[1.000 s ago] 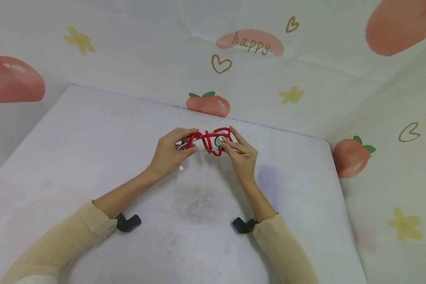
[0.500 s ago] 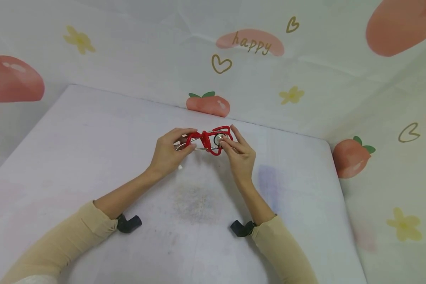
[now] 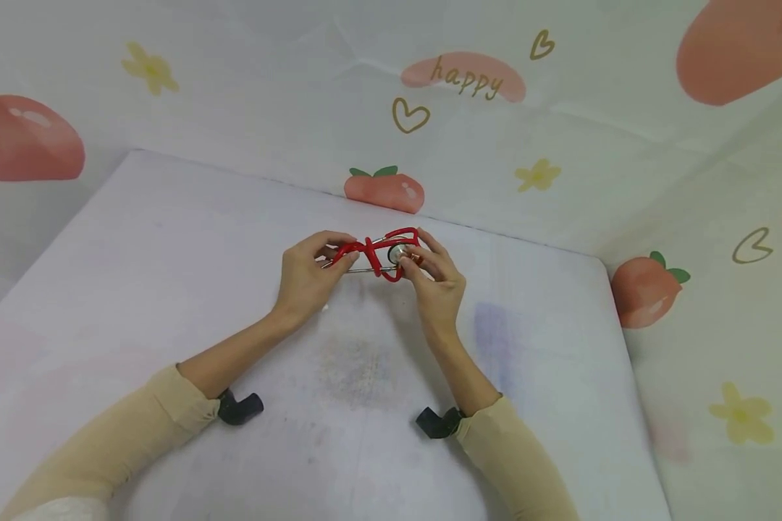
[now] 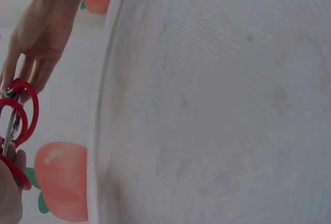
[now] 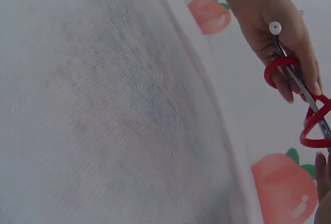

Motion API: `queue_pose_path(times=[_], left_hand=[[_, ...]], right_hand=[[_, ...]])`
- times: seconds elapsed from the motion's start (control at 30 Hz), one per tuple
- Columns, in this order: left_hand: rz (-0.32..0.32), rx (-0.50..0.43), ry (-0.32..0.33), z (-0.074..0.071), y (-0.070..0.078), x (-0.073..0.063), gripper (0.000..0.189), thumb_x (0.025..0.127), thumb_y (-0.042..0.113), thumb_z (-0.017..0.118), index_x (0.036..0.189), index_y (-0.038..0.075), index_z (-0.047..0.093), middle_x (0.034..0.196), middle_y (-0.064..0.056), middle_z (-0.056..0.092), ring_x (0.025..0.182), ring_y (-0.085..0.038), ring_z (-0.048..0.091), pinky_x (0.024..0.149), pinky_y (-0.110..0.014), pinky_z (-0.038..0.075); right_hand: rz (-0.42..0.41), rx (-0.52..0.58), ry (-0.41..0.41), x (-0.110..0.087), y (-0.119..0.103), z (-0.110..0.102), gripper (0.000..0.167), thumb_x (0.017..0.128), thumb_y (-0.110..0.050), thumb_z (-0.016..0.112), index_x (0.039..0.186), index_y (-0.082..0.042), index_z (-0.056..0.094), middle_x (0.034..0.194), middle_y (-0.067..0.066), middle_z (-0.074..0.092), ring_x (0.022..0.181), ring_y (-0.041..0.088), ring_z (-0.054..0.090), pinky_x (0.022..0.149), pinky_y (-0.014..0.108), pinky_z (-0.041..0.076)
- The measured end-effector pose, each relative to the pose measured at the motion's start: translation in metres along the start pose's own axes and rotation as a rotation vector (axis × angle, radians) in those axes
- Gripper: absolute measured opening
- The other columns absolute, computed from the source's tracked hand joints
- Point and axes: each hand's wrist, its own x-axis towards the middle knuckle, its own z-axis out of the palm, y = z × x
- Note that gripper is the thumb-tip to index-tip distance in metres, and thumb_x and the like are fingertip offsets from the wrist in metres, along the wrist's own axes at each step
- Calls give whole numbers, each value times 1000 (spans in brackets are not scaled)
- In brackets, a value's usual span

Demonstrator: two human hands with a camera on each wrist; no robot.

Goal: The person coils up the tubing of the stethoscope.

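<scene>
Between both hands a stethoscope with red tubing is held up over the table. Its tubing is wound in loops around the metal ear tubes. My left hand pinches the ear-tube end between thumb and fingers. At the other end, my right hand grips the tubing and the round metal chest piece, thumb against it. A white ear tip pokes out past the left hand in the right wrist view. Red loops span the gap between the hands in the left wrist view.
The white table bears smudges and a bluish stain. A wall covering printed with peaches and flowers rises behind it. Black curved pieces stick out at both sleeve cuffs. A small white bit shows beside the left wrist.
Both hands and the stethoscope have shifted slightly left and up in the head view. The red loops around its middle have drawn closer together. Both grips stay on it.
</scene>
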Motion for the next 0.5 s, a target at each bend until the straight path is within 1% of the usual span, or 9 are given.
queue_pose_path(times=[0.1, 0.2, 0.27, 0.3, 0.4, 0.5], left_hand=[[34, -8, 25, 0, -1, 0, 24, 86, 14, 79, 110, 11, 74, 99, 1, 73, 78, -11, 63, 71, -22, 57], [52, -23, 35, 1, -1, 0, 25, 86, 12, 79, 110, 11, 74, 99, 1, 72, 78, -11, 62, 71, -22, 58], [54, -32, 38, 1, -2, 0, 25, 86, 12, 79, 110, 11, 74, 100, 1, 72, 79, -12, 62, 72, -22, 58], [52, -37, 38, 1, -2, 0, 25, 86, 11, 79, 111, 11, 73, 100, 1, 72, 79, -12, 63, 72, -22, 58], [43, -35, 39, 1, -2, 0, 25, 87, 13, 78, 111, 11, 73, 100, 2, 72, 79, -10, 62, 71, -22, 58], [39, -29, 46, 1, -3, -1, 24, 87, 14, 78, 111, 11, 73, 101, 2, 72, 78, -10, 61, 71, -21, 57]], right_hand=[[-8, 6, -1, 1, 11, -1, 22, 87, 3, 73, 108, 10, 72, 135, 11, 61, 99, 24, 68, 80, 35, 59], [-19, 37, 0, 1, 21, -2, 24, 86, 1, 74, 110, 8, 72, 136, 8, 61, 101, 26, 68, 79, 37, 59], [-36, 58, 2, 1, 23, -2, 26, 86, 1, 74, 111, 9, 72, 136, 9, 61, 106, 27, 67, 78, 38, 59], [-42, 73, 2, 0, 24, -2, 27, 86, 1, 74, 112, 9, 71, 136, 9, 60, 104, 29, 67, 78, 39, 59], [-55, 91, -1, -1, 25, -2, 28, 87, 1, 73, 114, 8, 70, 136, 11, 60, 109, 31, 66, 78, 39, 59], [-53, 82, -10, -1, 26, -2, 30, 88, 0, 73, 116, 7, 69, 137, 10, 60, 106, 33, 67, 77, 39, 59]])
